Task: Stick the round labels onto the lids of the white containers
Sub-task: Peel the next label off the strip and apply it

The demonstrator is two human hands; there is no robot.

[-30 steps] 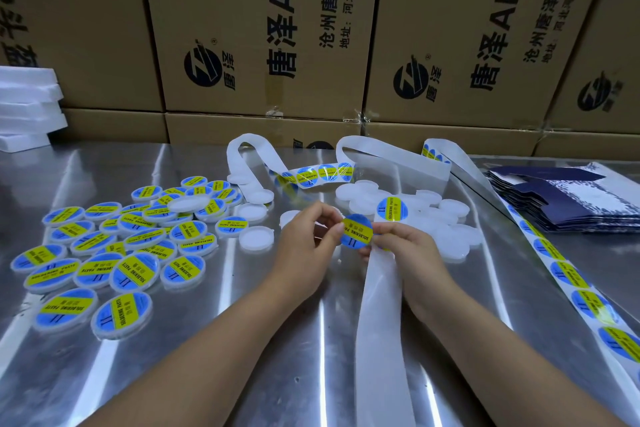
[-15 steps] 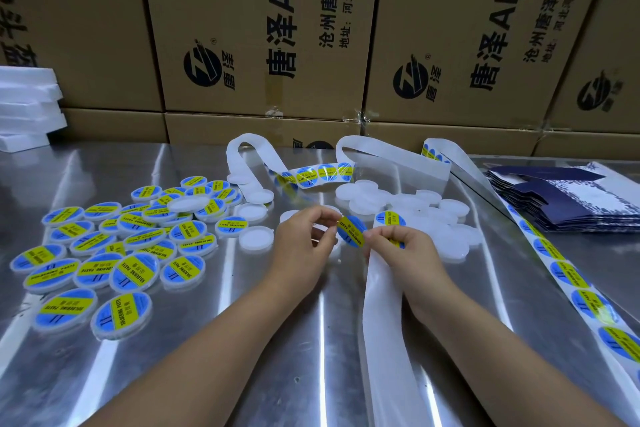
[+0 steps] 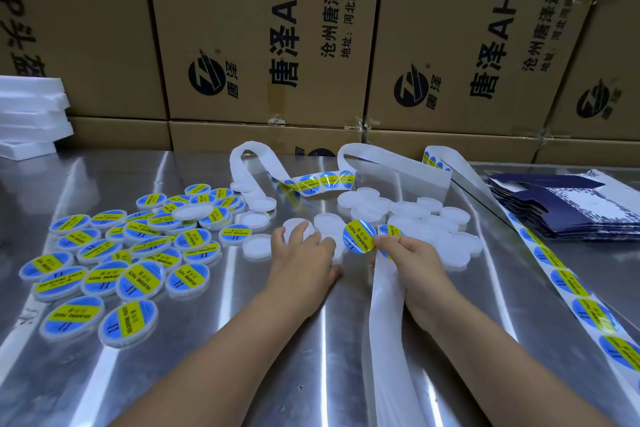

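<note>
So the label (image 3: 360, 237) is peeled, pinched in our right hand (image 3: 408, 258); our left hand (image 3: 304, 255) let go, fingers open on a blank container (image 3: 287, 227), so sticking's next.

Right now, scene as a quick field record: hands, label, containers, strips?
left hand: on unlabelled white containers, grip unclear
right hand: pinches round label, off the strip
labelled containers: spread at left
empty backing strip: under right hand
label strip: along right side, carries labels
navy flat cartons: stacked far right
</note>
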